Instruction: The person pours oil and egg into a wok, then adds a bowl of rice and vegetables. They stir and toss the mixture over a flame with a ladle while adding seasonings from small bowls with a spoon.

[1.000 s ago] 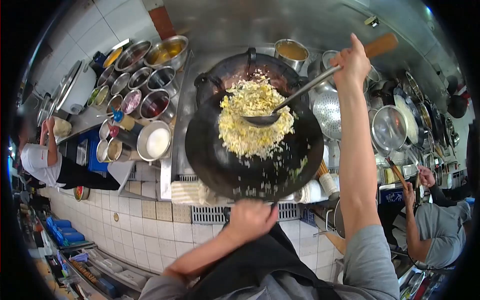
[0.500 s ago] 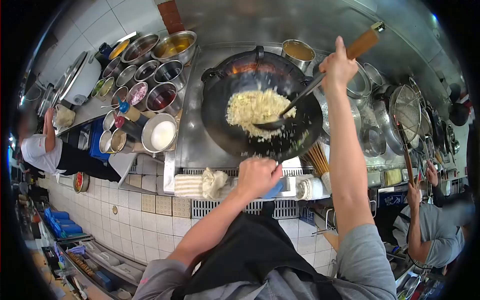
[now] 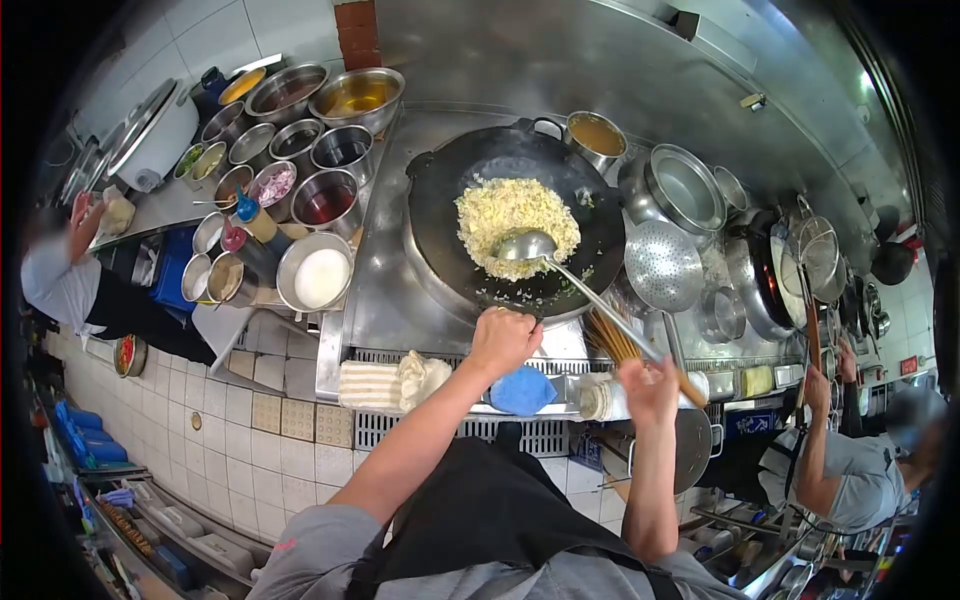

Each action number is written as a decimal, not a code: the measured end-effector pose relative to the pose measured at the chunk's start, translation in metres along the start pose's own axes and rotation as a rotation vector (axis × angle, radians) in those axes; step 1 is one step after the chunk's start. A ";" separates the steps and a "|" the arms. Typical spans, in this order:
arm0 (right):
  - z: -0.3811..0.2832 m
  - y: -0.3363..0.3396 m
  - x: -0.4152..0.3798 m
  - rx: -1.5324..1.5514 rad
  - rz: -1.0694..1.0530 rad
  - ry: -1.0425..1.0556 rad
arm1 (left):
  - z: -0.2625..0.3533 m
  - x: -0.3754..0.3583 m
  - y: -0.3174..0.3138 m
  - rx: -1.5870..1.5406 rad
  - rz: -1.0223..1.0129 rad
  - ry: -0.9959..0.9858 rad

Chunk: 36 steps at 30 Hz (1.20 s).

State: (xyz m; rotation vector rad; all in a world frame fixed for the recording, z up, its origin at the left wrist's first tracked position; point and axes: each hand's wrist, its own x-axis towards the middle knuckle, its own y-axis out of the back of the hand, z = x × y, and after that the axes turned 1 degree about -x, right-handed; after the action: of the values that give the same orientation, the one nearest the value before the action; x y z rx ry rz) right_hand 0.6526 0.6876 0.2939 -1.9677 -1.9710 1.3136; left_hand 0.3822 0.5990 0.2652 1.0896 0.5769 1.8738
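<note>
My left hand (image 3: 505,340) is closed on the near rim of a black wok (image 3: 435,220), where its handle or a cloth is hidden. In the wok lies a mound of fried rice (image 3: 510,205) with yellow egg bits and green flecks. A steel ladle (image 3: 525,244) rests its bowl on the rice's near side. Its handle slants out over the wok's right rim to a wooden end. Around that wooden grip is my right hand (image 3: 650,392), somewhat blurred, its fingers closed. Below my left hand sits a blue cloth (image 3: 522,391).
Steel bowls of sauces and ingredients, including one with white powder (image 3: 322,277), crowd the left. A perforated skimmer (image 3: 664,265), a bamboo brush (image 3: 610,340) and a pot of brown liquid (image 3: 596,135) stand right of the wok. Co-workers (image 3: 850,465) are at both sides.
My right hand has come down from above the wok's far right to its near right, swinging the ladle handle toward me. Tossed rice has settled into a mound. My left hand stays at the rim.
</note>
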 end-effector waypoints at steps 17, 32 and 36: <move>-0.076 -0.057 -0.076 -2.012 -0.378 0.399 | -0.020 -0.003 -0.002 -0.049 -0.008 -0.009; -0.094 -0.034 -0.091 -2.187 -0.560 0.315 | -0.014 -0.003 -0.002 -0.016 -0.040 0.007; -0.112 -0.051 -0.122 -2.144 -0.573 0.199 | -0.014 -0.006 -0.004 0.002 0.011 -0.006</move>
State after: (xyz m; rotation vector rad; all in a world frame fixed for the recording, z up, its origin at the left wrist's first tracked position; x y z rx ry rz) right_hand 0.6997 0.6507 0.4567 -0.8331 -3.3988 -1.8073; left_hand 0.3732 0.5961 0.2524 1.1011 0.5705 1.8793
